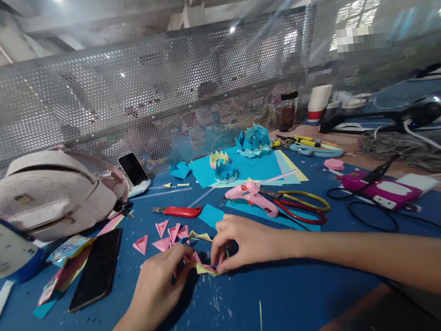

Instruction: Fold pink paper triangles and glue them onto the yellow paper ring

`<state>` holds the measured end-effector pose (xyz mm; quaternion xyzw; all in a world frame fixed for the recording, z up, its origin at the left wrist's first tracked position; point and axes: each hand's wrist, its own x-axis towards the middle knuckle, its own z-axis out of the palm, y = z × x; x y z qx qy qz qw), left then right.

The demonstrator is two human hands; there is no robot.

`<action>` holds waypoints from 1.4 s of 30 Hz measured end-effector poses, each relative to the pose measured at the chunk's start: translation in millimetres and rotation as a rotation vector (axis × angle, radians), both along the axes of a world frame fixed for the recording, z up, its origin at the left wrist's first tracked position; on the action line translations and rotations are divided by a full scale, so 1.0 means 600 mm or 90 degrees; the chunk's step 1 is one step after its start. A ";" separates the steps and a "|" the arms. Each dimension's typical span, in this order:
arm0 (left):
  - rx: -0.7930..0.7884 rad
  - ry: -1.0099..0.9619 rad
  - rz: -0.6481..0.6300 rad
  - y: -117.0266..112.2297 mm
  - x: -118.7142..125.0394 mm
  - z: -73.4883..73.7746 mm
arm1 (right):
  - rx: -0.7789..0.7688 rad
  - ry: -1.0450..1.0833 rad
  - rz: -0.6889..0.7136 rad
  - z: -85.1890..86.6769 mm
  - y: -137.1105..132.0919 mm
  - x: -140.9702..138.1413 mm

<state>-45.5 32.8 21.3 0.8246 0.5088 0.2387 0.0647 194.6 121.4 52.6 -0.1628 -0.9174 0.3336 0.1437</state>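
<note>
My left hand (159, 278) pinches the left side of a small ring of folded yellow and pink paper (205, 268) just above the blue tabletop. From the other side, the thumb and fingers of my right hand (247, 239) are closed on the same ring and hide part of it. Several loose pink folded paper triangles (161, 244) lie right behind my left hand. Beyond my right hand rests a pink glue gun (250, 195) with a clear glue stick in its back. Scissors with red and yellow handles (302, 205) lie beside it.
A red utility knife (182, 212) lies behind the triangles. Farther back are blue paper sheets (201, 173) and a blue folded-paper flower (255, 140). A black phone (97, 270) and a pale backpack (56, 192) are at left. A magenta device (382, 189) with black cable sits right.
</note>
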 end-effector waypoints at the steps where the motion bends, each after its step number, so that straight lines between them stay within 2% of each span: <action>1: 0.002 0.000 0.000 -0.001 0.000 0.001 | -0.001 0.000 0.004 0.000 0.000 0.001; 9: 0.004 -0.002 0.004 -0.004 0.002 0.002 | 0.079 -0.039 -0.026 0.012 -0.016 0.002; 18: -0.010 -0.036 -0.003 -0.005 0.002 0.000 | 0.071 -0.003 -0.043 0.008 -0.019 0.001; 24: 0.019 -0.184 0.065 -0.004 0.000 0.007 | -0.058 0.065 -0.110 0.015 -0.007 0.000; 28: 0.109 -0.289 0.110 -0.002 -0.002 0.018 | -0.148 0.109 -0.143 0.017 0.000 -0.002; 30: 0.161 -0.264 0.126 -0.003 -0.003 0.022 | -0.158 0.124 -0.148 0.015 0.001 -0.003; 34: 0.248 -0.061 0.116 -0.010 0.003 0.024 | -0.112 0.118 -0.139 0.009 -0.008 -0.003; 37: 0.240 0.039 0.051 -0.014 0.014 0.021 | -0.044 0.099 -0.119 0.007 -0.020 -0.004; 40: 0.227 0.057 0.000 -0.015 0.025 0.018 | 0.075 0.082 -0.098 0.001 -0.029 -0.003; 42: 0.238 0.043 -0.007 -0.016 0.030 0.017 | 0.177 0.082 -0.060 -0.005 -0.032 -0.001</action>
